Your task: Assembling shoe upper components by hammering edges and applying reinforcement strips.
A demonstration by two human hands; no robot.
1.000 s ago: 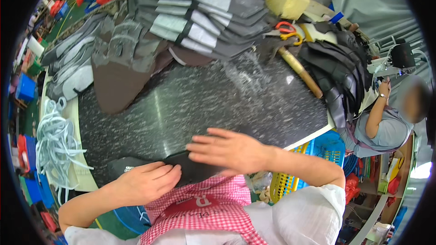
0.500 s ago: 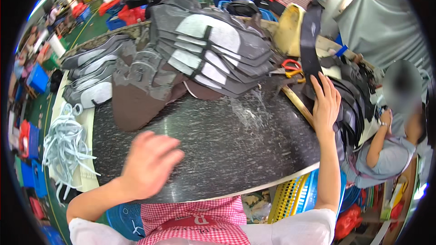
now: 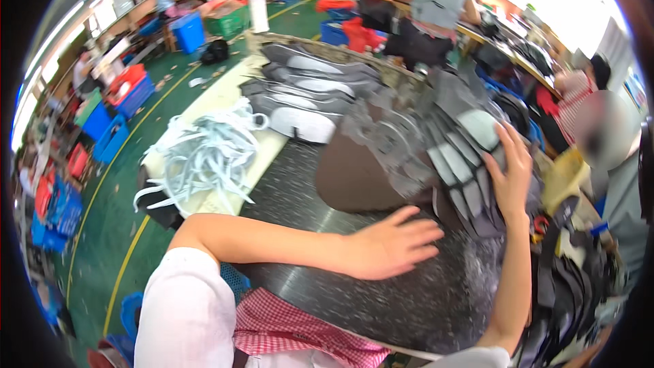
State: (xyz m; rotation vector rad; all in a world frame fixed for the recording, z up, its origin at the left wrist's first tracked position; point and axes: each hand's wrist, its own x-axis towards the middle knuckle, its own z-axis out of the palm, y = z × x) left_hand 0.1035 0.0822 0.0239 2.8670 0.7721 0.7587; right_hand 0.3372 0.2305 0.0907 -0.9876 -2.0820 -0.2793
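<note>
My left hand hovers over or rests on the black speckled tabletop, its fingers stretched and apart, with nothing in it. At the right side of a fanned stack of grey cut pieces with whitish patches, my right hand lies with thumb and fingers spread. Whether those fingertips press on the top piece is hard to tell. Left of that stack lies a dark brown sheet piece with grey pieces over it. A smaller row of grey pieces with pale patches sits further left.
A heap of pale blue-white strips lies on the cream board at the table's left. Dark strips pile up at the right, near a red scissor handle. Blue bins stand on the green floor. Other people work beyond the table.
The view has swung to the left. My right hand has gone from the long black strip to the stack of grey pieces. My left forearm now reaches across the table.
</note>
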